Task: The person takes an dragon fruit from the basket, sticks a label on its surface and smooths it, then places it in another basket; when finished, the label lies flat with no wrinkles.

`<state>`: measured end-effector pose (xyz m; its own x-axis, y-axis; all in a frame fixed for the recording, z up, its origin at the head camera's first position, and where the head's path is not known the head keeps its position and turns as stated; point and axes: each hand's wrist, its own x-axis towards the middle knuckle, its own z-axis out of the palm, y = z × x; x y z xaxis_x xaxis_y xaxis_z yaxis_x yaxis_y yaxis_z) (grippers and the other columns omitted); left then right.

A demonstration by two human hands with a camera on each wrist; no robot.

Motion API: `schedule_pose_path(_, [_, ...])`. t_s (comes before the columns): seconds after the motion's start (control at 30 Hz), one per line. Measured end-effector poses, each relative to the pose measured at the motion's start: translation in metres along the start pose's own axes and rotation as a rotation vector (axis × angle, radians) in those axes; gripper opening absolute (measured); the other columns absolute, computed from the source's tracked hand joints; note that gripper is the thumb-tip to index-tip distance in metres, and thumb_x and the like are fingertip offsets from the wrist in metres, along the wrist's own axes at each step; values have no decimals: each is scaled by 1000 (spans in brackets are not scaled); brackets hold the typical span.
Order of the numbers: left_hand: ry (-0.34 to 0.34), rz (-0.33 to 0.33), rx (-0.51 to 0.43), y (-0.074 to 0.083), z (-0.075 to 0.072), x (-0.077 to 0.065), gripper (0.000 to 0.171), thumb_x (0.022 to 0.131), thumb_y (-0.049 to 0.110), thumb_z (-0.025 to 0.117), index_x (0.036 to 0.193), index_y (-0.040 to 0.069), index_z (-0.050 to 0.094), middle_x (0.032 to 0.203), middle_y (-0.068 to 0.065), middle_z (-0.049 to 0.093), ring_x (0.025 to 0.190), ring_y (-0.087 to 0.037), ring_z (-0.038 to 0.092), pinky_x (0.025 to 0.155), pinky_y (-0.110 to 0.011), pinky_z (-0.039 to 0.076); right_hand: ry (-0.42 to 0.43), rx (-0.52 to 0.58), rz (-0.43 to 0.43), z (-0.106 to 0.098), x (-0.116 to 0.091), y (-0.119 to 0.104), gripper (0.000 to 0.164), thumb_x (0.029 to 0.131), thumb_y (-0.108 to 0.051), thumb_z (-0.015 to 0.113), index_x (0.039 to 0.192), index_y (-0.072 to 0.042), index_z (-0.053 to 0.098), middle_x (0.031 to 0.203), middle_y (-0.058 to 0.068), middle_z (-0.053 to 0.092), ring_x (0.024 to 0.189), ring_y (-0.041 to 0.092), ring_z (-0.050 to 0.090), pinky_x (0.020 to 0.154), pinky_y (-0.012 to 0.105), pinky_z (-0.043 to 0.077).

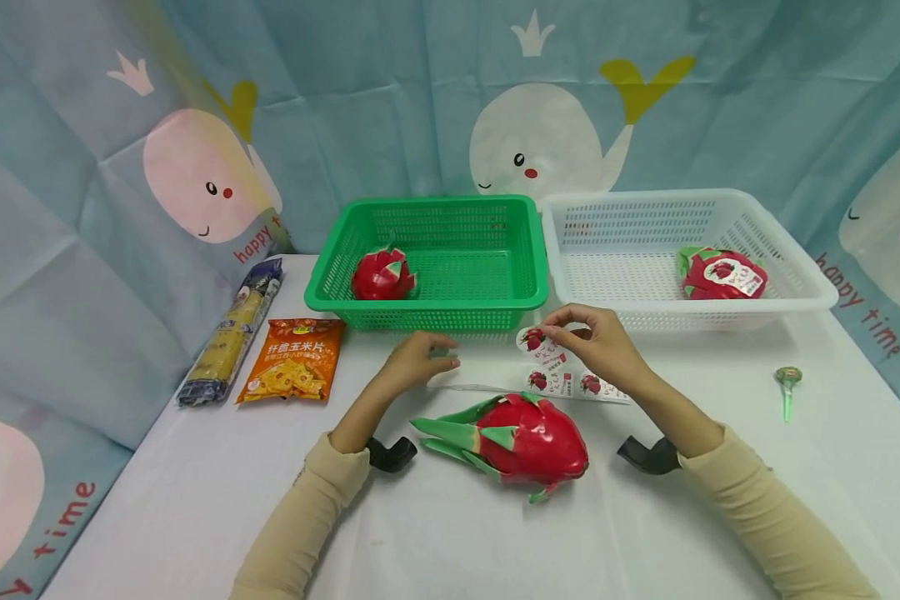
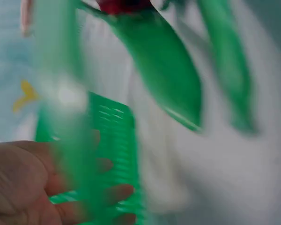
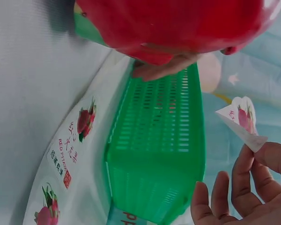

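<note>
My right hand (image 1: 600, 346) pinches a peeled sticker (image 1: 543, 350) with a dragon fruit picture, between thumb and fingertips. In the right wrist view the sticker (image 3: 243, 119) bends, its white back partly turned out. Below it lies the sticker sheet (image 1: 572, 386), with more labels on it. A large red dragon fruit (image 1: 540, 437) with green leaves rests on its side in front of the sheet, leaves pointing left. My left hand (image 1: 417, 360) hovers behind the leaf tips, fingers loosely bent and holding nothing; the left wrist view shows its palm (image 2: 18, 178) beside blurred leaves.
A green basket (image 1: 427, 315) holding one dragon fruit (image 1: 382, 275) stands at the back. To its right, a white basket (image 1: 690, 312) holds a labelled dragon fruit (image 1: 720, 275). An orange snack bag (image 1: 292, 361) and a long yellow package (image 1: 232, 333) lie left; a lollipop-like item (image 1: 788, 387) lies right.
</note>
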<state>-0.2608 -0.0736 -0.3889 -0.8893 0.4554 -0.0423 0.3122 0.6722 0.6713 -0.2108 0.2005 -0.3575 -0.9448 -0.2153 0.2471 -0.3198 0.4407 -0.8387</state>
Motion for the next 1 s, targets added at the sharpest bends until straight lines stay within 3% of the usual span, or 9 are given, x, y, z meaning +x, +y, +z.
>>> schedule_pose_path(0.07, [35,27,73,15,-3,-7,31,86,23,64,113,7,65,114,-10,65,108,-27,59,86,-44,49,-7,-1,10,-2,-1,-2,18,89,-20,61,98,-4,66,96,9,66,84,17,61,74,17,52])
schedule_pose_path(0.13, [71,99,89,31,-6,-13,28,87,23,63,110,8,67,108,-7,68,103,-23,62,83,-42,50,-15,-6,15,-2,-1,-4,19,89,-20,61,98,-4,65,96,9,66,85,20,61,75,18,52])
schedule_pose_path(0.27, [139,261,20,64,-12,-21,20,86,24,64,101,11,70,94,-1,71,91,-14,64,77,-36,50,-36,-23,16,-1,-2,-10,18,88,-20,62,97,-5,66,96,9,66,87,24,62,74,23,53])
schedule_pose_path(0.43, [186,343,-12,91,-12,-21,18,82,25,69,95,11,71,89,1,71,90,-15,60,78,-31,44,-64,-35,-40,2,-3,-18,14,87,-14,64,95,-4,67,92,8,67,86,18,62,80,32,51])
schedule_pose_path(0.57, [198,349,1,99,-7,-16,13,81,23,71,88,11,72,80,2,70,82,-12,58,71,-27,42,-102,8,-76,5,-5,-26,12,86,-12,65,95,-5,67,91,6,67,86,9,61,83,35,50])
schedule_pose_path(0.67, [206,336,1,102,-3,-16,9,81,21,70,82,13,71,75,3,69,80,-10,55,64,-25,40,-96,8,-71,3,-10,-31,19,87,-14,63,104,-6,66,96,6,67,89,12,62,84,32,51])
schedule_pose_path(0.83, [259,292,-54,103,-1,-20,10,82,22,69,81,13,70,75,4,68,83,-11,55,69,-27,43,7,-17,-29,-3,-23,-37,35,90,-18,60,123,-9,58,107,8,65,101,18,59,91,39,48])
schedule_pose_path(1.0, [277,267,-163,99,-1,-21,10,82,22,70,82,11,69,76,2,68,79,-10,59,64,-25,47,96,-24,-15,-3,-35,-37,29,86,-17,65,113,-8,59,101,6,64,99,6,54,94,46,44])
